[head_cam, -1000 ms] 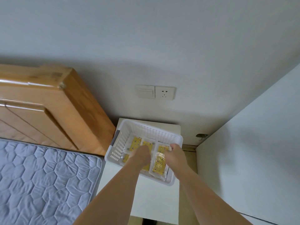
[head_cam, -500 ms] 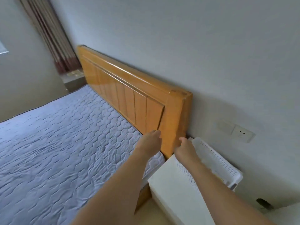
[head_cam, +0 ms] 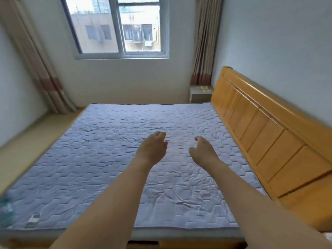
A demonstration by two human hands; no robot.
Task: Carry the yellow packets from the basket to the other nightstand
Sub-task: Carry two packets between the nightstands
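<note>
Both hands, left hand (head_cam: 152, 148) and right hand (head_cam: 203, 151), loosely curled, empty; yellow packets (head_cam: 203, 88) far beyond.

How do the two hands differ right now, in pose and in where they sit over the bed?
The left hand sits farther from the headboard; the right hand is nearer it. The left hand shows its back with fingers curled away; the right hand has its fingers spread looser. Both hang above the mattress, and neither visibly holds a packet.
</note>
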